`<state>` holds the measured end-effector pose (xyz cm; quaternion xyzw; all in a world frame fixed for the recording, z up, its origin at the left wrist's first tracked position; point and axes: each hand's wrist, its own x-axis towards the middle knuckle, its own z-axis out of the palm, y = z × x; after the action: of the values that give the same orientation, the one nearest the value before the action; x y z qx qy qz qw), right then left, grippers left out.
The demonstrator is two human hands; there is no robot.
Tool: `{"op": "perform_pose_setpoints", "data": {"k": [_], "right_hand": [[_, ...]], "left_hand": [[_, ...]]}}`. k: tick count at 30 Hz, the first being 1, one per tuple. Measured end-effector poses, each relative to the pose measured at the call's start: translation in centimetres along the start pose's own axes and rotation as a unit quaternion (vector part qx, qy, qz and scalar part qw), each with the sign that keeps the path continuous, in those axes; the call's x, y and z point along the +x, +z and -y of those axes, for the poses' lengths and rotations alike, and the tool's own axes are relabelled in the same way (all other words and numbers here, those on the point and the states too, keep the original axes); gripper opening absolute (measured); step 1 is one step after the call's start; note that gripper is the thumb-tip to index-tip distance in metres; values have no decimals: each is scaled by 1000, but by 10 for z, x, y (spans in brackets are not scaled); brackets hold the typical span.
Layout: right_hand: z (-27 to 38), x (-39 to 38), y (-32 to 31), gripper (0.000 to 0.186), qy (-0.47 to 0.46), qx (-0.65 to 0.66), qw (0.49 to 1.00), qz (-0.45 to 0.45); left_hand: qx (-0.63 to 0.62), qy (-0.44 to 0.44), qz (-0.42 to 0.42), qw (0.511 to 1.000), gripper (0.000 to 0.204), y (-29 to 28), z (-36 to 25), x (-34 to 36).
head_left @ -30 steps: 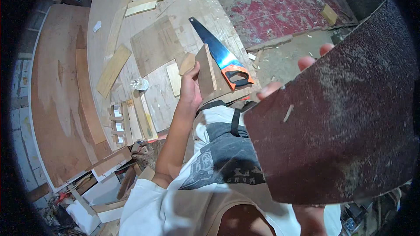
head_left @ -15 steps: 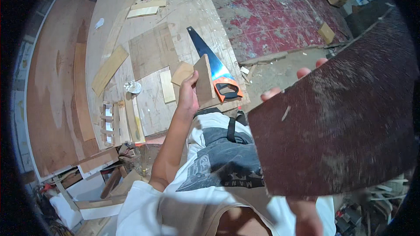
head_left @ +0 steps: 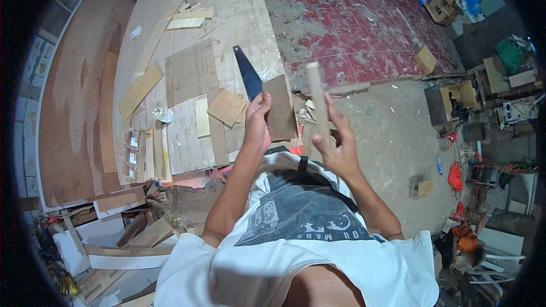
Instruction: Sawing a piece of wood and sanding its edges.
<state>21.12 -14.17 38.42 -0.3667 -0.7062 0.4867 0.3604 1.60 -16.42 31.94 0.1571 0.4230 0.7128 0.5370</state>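
brown board (head_left: 280,109) is gripped by l. hand (head_left: 257,128) at near edge of bench (head_left: 236,0); pale piece (head_left: 317,94), edge-on, is held in r. hand (head_left: 342,145) just right. positioning is prob. in hand; steady grip is called for next, clear of saw (head_left: 245,71).

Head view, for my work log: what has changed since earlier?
The board in the right hand has moved left, away from the camera; its pale edge shows, not its dark-red face. The brown board in the left hand has turned, hiding the handle of the saw. Both hands keep their holds; the saw stays on the table.
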Motion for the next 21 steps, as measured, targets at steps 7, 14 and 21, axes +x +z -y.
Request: {"op": "perform_pose_setpoints", "data": {"k": [7,14,21], "right_hand": [[-15,36,-26,68,-57,-98,991,-77],[-23,7,-33,75,-122,-176,976,-47],[0,48,-46,73,-137,-247,950,-135]], "left_hand": [[171,155,14,973,38,71,15,-29],[223,266,-71,935,29,96,4,-18],[238,253,-37,937,25,118,6,-29]]}}
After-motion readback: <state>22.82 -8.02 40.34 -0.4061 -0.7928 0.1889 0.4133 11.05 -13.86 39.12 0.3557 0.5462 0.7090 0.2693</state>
